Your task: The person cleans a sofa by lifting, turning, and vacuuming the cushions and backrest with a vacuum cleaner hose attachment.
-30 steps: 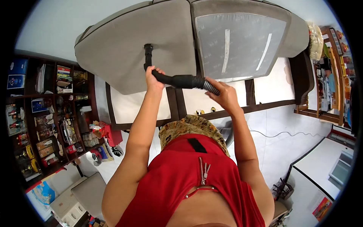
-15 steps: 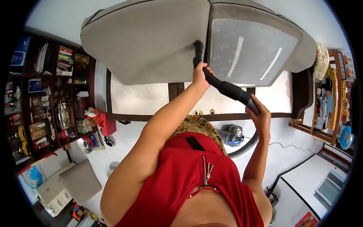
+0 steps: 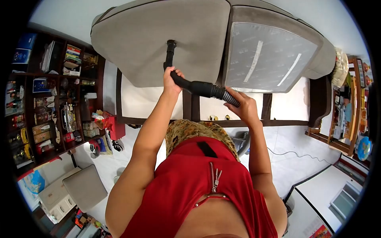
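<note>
Okay, head view: from where I stood, the left hand [image 3: 173, 81] was clamped around the black tube [image 3: 201, 89], the right hand [image 3: 245, 107] wrapped on the ribbed hose [image 3: 223, 94]. Tube ran above the brown sofa frame [image 3: 191, 111], its nozzle [image 3: 171, 42] against the plain grey cushion [image 3: 139, 35]; the taped cushion [image 3: 272, 55] sat just beside. Vacuum body [image 3: 240, 139] was mostly blocked by clothing and forearm. Cord [image 3: 295, 153] crossed the floor; red box [image 3: 118, 131] stood near the dark shelf [image 3: 99, 103].
</note>
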Tool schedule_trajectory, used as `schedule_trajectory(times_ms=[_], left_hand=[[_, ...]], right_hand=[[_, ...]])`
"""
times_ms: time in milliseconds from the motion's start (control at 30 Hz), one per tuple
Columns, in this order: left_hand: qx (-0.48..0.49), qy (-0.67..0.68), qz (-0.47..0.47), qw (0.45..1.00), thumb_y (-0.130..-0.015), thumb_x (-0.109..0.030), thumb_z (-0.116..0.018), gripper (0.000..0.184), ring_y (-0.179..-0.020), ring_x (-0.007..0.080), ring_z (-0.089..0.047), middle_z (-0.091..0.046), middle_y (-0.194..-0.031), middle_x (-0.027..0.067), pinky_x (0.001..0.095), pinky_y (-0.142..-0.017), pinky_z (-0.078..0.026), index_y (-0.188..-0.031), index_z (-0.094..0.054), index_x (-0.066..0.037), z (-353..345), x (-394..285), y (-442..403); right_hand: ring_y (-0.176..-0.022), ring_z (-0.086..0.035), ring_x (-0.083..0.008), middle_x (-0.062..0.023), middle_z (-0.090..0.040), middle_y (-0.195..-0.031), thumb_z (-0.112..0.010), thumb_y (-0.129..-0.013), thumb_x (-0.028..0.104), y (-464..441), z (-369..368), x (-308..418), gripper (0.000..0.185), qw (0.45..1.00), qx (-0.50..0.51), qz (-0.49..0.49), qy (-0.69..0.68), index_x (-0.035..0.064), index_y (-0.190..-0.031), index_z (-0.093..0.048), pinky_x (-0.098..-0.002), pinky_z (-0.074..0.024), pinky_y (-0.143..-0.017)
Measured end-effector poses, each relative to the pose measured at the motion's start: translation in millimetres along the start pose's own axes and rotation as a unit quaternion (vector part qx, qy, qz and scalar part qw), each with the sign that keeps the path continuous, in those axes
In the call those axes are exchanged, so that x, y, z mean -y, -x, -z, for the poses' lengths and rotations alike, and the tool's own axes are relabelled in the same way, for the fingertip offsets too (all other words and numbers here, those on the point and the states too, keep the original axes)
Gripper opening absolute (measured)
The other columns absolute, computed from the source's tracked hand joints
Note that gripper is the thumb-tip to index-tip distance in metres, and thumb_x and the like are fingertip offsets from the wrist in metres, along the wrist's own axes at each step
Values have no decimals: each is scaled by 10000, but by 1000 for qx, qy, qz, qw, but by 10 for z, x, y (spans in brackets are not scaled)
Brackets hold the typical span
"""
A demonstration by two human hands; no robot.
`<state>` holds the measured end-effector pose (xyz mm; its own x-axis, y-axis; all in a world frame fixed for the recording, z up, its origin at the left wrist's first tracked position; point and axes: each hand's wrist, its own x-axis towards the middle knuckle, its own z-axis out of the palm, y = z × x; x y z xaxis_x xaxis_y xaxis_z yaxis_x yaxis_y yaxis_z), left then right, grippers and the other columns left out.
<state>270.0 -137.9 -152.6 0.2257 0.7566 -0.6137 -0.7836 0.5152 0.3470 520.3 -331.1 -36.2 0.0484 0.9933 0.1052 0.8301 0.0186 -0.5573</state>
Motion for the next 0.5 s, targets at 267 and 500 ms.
schedule_trajectory(times_ms=[267,500], left_hand=[[9,0,57,998,-800,-197,-650,187,-587,153,-502,-503,-682,10,298,-592,-472,-790,-475,-131,-391,742,152],[54,-38,75,995,-806,-200,-663,176,-603,162,-524,-517,-679,5,328,-618,-478,-803,-498,-138,-507,755,401]], right_hand=[[-659,-654,-285,-93,-660,-792,-835,-727,179,429,408,-67,642,995,-35,-75,52,248,-1331,-629,-400,-522,-614],[-713,-672,-284,-121,-686,-860,-849,-697,130,756,412,-55,704,996,-36,-81,-4,224,-1353,-612,-390,-532,-653]])
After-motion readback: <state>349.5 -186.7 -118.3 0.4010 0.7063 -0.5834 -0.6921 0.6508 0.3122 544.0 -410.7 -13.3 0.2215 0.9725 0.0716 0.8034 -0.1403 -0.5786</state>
